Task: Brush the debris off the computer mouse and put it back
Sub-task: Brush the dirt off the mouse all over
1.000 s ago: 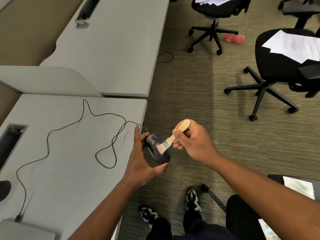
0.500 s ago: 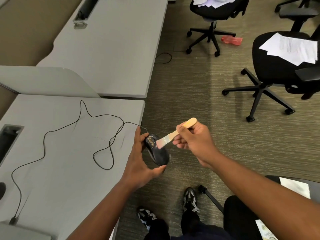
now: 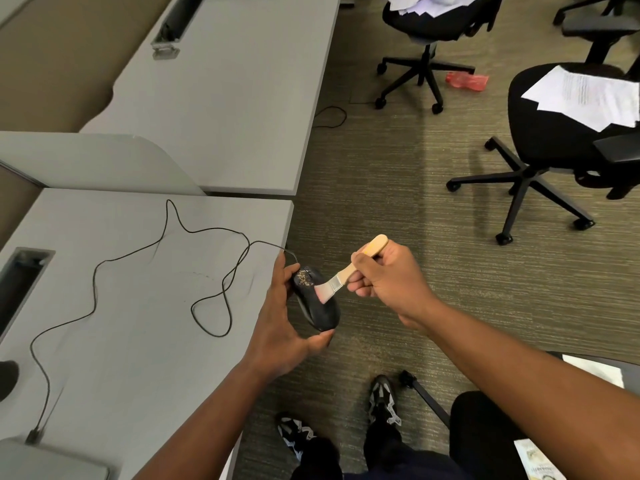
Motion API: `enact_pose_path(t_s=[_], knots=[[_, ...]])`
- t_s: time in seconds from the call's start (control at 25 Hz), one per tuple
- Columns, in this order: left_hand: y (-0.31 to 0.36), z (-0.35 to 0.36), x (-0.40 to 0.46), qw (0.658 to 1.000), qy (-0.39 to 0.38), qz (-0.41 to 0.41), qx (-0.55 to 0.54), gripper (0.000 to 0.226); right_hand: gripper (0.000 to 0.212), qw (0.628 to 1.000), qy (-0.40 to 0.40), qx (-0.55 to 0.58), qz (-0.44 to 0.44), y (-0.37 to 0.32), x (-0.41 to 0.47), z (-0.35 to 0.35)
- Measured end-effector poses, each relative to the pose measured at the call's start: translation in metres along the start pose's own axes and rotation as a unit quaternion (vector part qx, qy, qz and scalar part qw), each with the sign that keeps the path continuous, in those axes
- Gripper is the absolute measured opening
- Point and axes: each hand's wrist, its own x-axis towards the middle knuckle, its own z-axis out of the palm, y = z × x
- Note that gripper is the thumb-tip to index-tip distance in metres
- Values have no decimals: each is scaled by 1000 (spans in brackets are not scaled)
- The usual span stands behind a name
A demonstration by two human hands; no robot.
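Note:
A black wired computer mouse (image 3: 320, 311) is held just past the right edge of the grey desk (image 3: 138, 341), over the carpet. My left hand (image 3: 280, 327) grips it from the left and below. Tan debris (image 3: 304, 277) lies on its front end. My right hand (image 3: 391, 278) holds a small brush (image 3: 346, 271) with a wooden handle, and its pale bristles touch the middle of the mouse's top. The mouse's black cable (image 3: 194, 265) loops across the desk to a plug at the lower left.
A second grey desk (image 3: 225, 91) stands behind. Black office chairs (image 3: 547, 133) with papers on their seats stand on the carpet to the right, with a red bottle (image 3: 467, 81) on the floor. My feet (image 3: 384, 400) are below the mouse. A cable slot (image 3: 20, 282) sits at the desk's left.
The brush has swept from the mouse's front, near the debris, back down to its middle. The left hand keeps hold of the mouse in about the same place.

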Motion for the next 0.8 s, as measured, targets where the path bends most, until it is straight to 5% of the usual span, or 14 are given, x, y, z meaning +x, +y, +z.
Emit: enact_pose_path(t_s=[0.24, 0.36, 0.52, 0.8], knots=[[2, -3, 0, 1000, -8, 1, 6, 145, 7, 994, 41, -83, -54, 7, 5, -13], [5, -2, 0, 1000, -12, -3, 2, 144, 9, 997, 55, -29, -45, 12, 5, -15], [7, -2, -3, 1000, -15, -12, -10, 140, 13, 996, -25, 79, -18, 10, 4, -15], [8, -1, -8, 998, -42, -42, -14, 143, 17, 990, -118, 70, -19, -1, 9, -17]])
